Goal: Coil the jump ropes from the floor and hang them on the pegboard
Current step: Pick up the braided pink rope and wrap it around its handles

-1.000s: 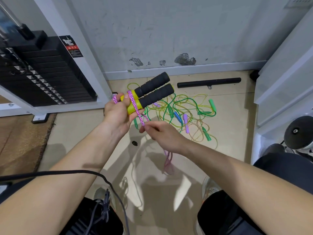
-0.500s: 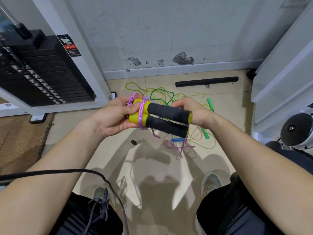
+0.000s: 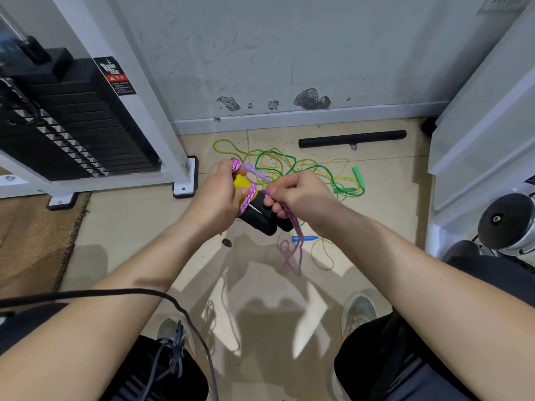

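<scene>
The left hand [image 3: 220, 195] is curled tight round the yellow end of a pair of black foam handles [image 3: 257, 219], holding them side by side so they serve as a core to wind onto. A few turns of the pink rope [image 3: 248, 199] already cross the yellow part, and one loop shows over the left fingers near the top. The right hand [image 3: 301, 195] is closed too, pinching the same rope between thumb and fingertips just beside the handles, probably to keep the line taut as it is led round. Below that pinch the loose rope hangs down and ends in a slack heap on the floor [image 3: 130, 227], so a fair length looks left to wind. The other ropes [image 3: 289, 166], green and yellow, lie tangled on the floor past the hands, near the wall, with a blue handle [image 3: 307, 238] among them (none of these looks coiled yet). The pegboard is not in view. A black bar [image 3: 351, 138] lies along the wall, and a weight stack [image 3: 72, 123] stands to the left.
</scene>
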